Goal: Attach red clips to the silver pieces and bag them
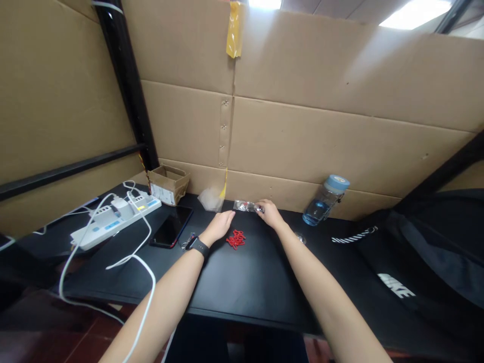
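Both hands reach deskward: right hand [269, 212] pinches a clear packet [245, 205], left hand [222, 223] loose beside red clips [236, 238], phone [172, 227] leftward.

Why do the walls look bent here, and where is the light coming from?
Head view: the wide lens bows the cardboard wall and stretches the forearms toward the bottom edge. Ceiling lights at the top are blown out white. The black table shows only soft sheen, so the red pieces stand out, while the small clear packet at the right hand is too small to read; the left hand is sharp.
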Action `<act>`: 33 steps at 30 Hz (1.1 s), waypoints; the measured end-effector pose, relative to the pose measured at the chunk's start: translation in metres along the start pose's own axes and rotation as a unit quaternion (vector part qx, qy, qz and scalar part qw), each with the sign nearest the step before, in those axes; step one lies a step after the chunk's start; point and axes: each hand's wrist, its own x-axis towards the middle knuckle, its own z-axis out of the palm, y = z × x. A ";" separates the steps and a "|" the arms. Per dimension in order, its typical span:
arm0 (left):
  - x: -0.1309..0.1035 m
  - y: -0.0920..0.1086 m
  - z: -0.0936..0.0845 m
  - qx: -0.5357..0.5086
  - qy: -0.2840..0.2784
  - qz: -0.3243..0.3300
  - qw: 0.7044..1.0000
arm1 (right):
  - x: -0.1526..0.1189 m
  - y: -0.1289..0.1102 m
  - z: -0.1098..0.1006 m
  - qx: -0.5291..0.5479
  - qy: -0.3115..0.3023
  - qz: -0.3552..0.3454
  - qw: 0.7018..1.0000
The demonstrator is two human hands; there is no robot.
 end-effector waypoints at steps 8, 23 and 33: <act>-0.003 0.007 0.002 0.026 -0.091 0.067 0.993 | -0.057 0.011 -0.055 -0.040 0.064 0.078 0.994; -0.006 0.015 -0.005 0.100 -0.161 0.114 0.975 | -0.139 0.064 -0.114 0.031 0.006 0.094 0.995; -0.010 0.033 -0.007 0.156 -0.163 0.105 0.968 | -0.143 0.056 -0.104 0.068 -0.136 0.022 0.988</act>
